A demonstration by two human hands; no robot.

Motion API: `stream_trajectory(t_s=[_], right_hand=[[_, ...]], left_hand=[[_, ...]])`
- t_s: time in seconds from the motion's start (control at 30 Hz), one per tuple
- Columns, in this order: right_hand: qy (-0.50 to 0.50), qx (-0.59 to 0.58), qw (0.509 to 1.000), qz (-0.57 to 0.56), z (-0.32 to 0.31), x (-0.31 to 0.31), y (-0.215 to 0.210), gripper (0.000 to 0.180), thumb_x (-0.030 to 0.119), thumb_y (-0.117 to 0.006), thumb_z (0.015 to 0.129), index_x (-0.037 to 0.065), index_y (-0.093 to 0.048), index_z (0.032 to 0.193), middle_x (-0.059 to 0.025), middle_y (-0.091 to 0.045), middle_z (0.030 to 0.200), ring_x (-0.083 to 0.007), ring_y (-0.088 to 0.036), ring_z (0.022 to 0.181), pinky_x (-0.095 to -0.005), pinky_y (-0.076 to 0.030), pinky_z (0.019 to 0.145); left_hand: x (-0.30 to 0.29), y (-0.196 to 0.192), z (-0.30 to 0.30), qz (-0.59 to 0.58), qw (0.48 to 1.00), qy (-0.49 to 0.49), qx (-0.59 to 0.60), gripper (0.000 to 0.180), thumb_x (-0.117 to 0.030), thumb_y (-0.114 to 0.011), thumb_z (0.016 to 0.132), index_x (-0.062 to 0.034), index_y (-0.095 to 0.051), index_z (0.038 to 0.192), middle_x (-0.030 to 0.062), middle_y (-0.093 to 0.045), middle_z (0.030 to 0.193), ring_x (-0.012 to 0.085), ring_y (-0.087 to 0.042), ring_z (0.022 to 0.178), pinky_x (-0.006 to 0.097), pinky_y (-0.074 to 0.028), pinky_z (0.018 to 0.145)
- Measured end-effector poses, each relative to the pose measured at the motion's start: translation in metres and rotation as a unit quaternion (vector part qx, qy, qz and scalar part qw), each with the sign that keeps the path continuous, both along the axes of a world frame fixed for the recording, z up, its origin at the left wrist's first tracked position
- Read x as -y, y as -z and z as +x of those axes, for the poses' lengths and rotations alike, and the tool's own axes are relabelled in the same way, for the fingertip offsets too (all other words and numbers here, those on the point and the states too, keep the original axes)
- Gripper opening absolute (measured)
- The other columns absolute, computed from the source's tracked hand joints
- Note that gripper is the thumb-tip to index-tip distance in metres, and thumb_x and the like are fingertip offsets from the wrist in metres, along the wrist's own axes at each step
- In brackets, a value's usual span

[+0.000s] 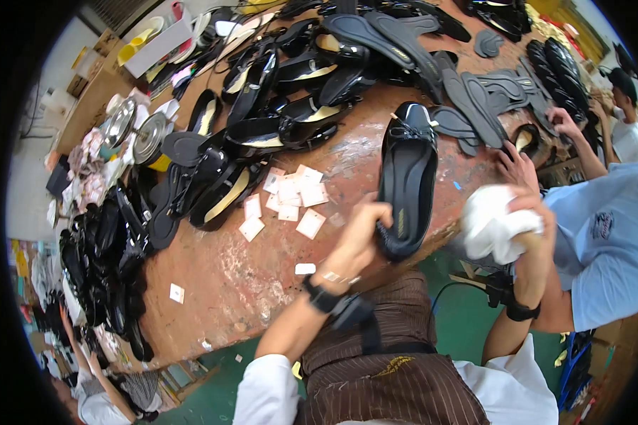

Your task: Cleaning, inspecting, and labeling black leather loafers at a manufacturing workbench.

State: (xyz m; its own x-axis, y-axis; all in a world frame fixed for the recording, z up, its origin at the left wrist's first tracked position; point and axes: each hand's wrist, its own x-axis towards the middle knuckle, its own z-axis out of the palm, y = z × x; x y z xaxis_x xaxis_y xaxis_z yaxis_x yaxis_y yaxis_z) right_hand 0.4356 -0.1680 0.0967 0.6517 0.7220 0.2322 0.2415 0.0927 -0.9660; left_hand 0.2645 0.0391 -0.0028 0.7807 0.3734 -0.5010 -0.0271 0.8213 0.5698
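A glossy black ballet flat (409,166) with a bow near the toe is held up over the table's front edge, its toe pointing away from me. My left hand (361,234) grips it by the heel, thumb at the rim. A dark insole lies inside the shoe. To the right of it, my right hand (536,221) is closed around a bunched white cloth (495,223); hand and cloth are blurred. The cloth is apart from the shoe.
Many black shoes (262,92) are heaped at the back and left of the worn table (220,283). Small paper tags (290,191) lie mid-table. Loose dark insoles (475,106) are at the back right. A co-worker in a light blue shirt (602,227) reaches in at the right.
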Motion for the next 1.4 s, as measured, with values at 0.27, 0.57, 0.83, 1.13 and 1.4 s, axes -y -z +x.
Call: stream_trajectory(t_s=[0.27, 0.57, 0.83, 1.13, 1.4], right_hand=[[-0.014, 0.018, 0.996, 0.087, -0.085, -0.125, -0.007, 0.047, -0.007, -0.056, 0.070, -0.003, -0.065, 0.116, -0.0113, -0.065, 0.122, -0.0213, -0.059, 0.117, -0.0322, -0.042, 0.103], [-0.217, 0.273, 0.937, -0.023, -0.268, -0.220, 0.108, 0.041, -0.002, -0.066, 0.063, 0.005, -0.062, 0.103, -0.0183, -0.059, 0.118, -0.0416, -0.055, 0.110, -0.0494, -0.046, 0.096], [-0.278, 0.240, 0.930, -0.024, -0.259, -0.222, 0.081, 0.037, -0.006, -0.063, 0.064, 0.006, -0.066, 0.099, -0.0178, -0.064, 0.111, -0.0376, -0.061, 0.108, -0.0447, -0.051, 0.096], [-0.561, 0.071, 0.825, -0.002, -0.273, -0.170, 0.076, 0.029, -0.005, -0.065, 0.064, 0.004, -0.065, 0.092, -0.0152, -0.063, 0.108, -0.0349, -0.062, 0.107, -0.0434, -0.050, 0.094], [-0.044, 0.066, 0.996, -0.052, -0.242, -0.187, 0.112, 0.027, -0.007, -0.058, 0.079, 0.000, -0.068, 0.103, -0.0177, -0.067, 0.107, -0.0275, -0.064, 0.107, -0.0407, -0.048, 0.097]], left_hand=[[-0.006, -0.086, -0.229, 0.534, 0.773, -0.164, -0.302, 0.060, -0.009, -0.075, 0.073, 0.0020, -0.048, 0.126, 0.0157, -0.066, 0.111, 0.0262, -0.067, 0.101, 0.035, -0.053, 0.088], [0.019, 0.015, -0.254, 0.583, 0.528, -0.136, -0.602, 0.067, -0.019, -0.081, 0.066, -0.0057, -0.053, 0.126, 0.0183, -0.063, 0.104, 0.0397, -0.060, 0.096, 0.048, -0.051, 0.078], [0.032, 0.017, -0.298, 0.593, 0.699, -0.332, -0.222, 0.112, -0.029, -0.075, 0.075, 0.0033, -0.003, 0.155, 0.0302, -0.031, 0.153, 0.0441, -0.034, 0.141, 0.052, -0.023, 0.117], [0.006, 0.011, -0.295, 0.387, 0.864, -0.288, -0.145, 0.081, -0.047, -0.046, 0.098, -0.0036, -0.014, 0.157, 0.0228, -0.028, 0.158, 0.0363, -0.031, 0.145, 0.049, -0.025, 0.117], [-0.004, 0.011, -0.260, 0.539, 0.710, -0.088, -0.444, 0.097, -0.016, -0.083, 0.071, -0.0007, -0.031, 0.152, 0.0250, -0.059, 0.129, 0.0325, -0.064, 0.112, 0.040, -0.051, 0.093]])
